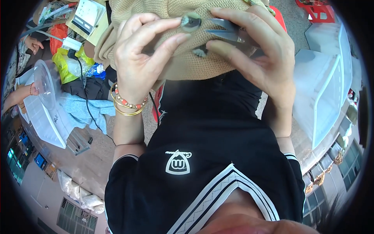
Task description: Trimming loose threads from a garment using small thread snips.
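My left hand (pixel 136 54), with beaded and gold bracelets at the wrist, pinches a round grey button (pixel 191 21) between thumb and fingers. The button sits on a beige knitted garment (pixel 187 64) held up in front of my black shirt. My right hand (pixel 259 54) grips small metal thread snips (pixel 230 33). Their blades point left and lie just beside the button. A second dark button shows partly under my right thumb.
A white plastic bin (pixel 323 85) stands on the right, with a red stool (pixel 317 11) beyond it. On the left, another person's hand (pixel 29 91) holds a clear plastic container (pixel 44 84). Yellow bags (pixel 66 64), blue cloth (pixel 83 111) and a black cable lie nearby.
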A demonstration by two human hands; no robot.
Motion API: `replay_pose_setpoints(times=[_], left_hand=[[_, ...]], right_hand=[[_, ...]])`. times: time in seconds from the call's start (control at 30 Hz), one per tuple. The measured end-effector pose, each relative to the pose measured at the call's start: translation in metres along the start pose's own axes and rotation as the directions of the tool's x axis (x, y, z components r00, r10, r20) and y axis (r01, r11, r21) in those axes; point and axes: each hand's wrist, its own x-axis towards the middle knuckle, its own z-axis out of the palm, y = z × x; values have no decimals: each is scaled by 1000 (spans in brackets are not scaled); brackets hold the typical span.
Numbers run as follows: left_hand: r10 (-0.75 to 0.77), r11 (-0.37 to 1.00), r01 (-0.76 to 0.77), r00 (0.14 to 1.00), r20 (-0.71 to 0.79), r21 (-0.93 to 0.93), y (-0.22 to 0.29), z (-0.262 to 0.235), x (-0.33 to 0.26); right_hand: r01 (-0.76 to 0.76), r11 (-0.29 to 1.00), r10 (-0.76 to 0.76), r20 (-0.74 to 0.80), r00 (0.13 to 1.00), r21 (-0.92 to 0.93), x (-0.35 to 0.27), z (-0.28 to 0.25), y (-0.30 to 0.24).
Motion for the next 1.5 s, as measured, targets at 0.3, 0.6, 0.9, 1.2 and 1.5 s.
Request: replay_pose_setpoints(times=[0.3, 0.6, 0.9, 1.2, 1.5], left_hand=[[-23, 979, 9, 998, -63, -205, 17, 10, 12], [73, 997, -72, 996, -49, 18, 43, 30, 29], [-114, 977, 117, 993, 27, -180, 46, 29, 37], [-34, 998, 37, 998, 54, -59, 46, 24, 45], [-82, 994, 93, 978, 192, -49, 41, 16, 54]], right_hand=[[396, 844, -273, -346, 898, 361, 10, -1, 20], [396, 782, -296, -271, 916, 481, -11, -8, 70], [566, 809, -470, -405, 785, 159, -7, 6, 74], [458, 879, -349, -473, 809, 134, -11, 13, 62], [-179, 871, 258, -116, 959, 458, -17, -5, 27]])
